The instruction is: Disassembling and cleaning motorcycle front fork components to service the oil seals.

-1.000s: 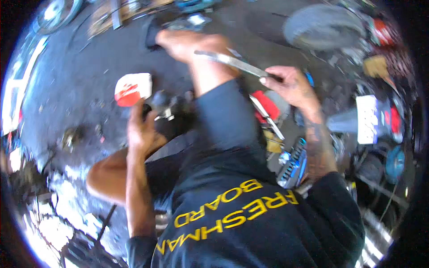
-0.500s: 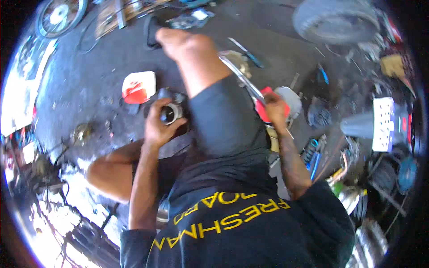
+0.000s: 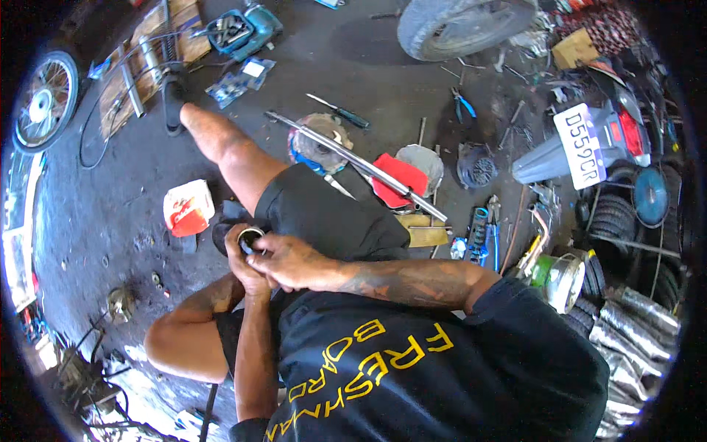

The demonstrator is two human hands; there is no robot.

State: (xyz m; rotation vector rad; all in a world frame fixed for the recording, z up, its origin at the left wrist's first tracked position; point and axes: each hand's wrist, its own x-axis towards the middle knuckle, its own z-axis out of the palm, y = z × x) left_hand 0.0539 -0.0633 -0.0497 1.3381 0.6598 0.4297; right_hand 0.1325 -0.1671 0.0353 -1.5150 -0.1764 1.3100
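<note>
My left hand [image 3: 248, 265] is closed around a round metal part [image 3: 252, 236] with a dark hollow middle, held near my bent legs. My right hand [image 3: 291, 261] is over it, fingers curled at its opening; its fingertips are partly hidden. A red-and-white packet [image 3: 188, 206] lies left of the hands. A long silver rod [image 3: 339, 155] lies diagonally beyond my thigh, across a red cloth [image 3: 392, 178].
A spoked wheel [image 3: 44, 103], a board [image 3: 114, 110] with parts and a blue toolbox [image 3: 250, 37] are at upper left. A large tire [image 3: 464, 26] is at the top. Pliers [image 3: 460, 103], a rear fender [image 3: 534, 162] and stacked tires [image 3: 611, 217] are on the right.
My right hand has let go of the long rod, which now lies on the floor items, and moved down-left onto the round part in my left hand.
</note>
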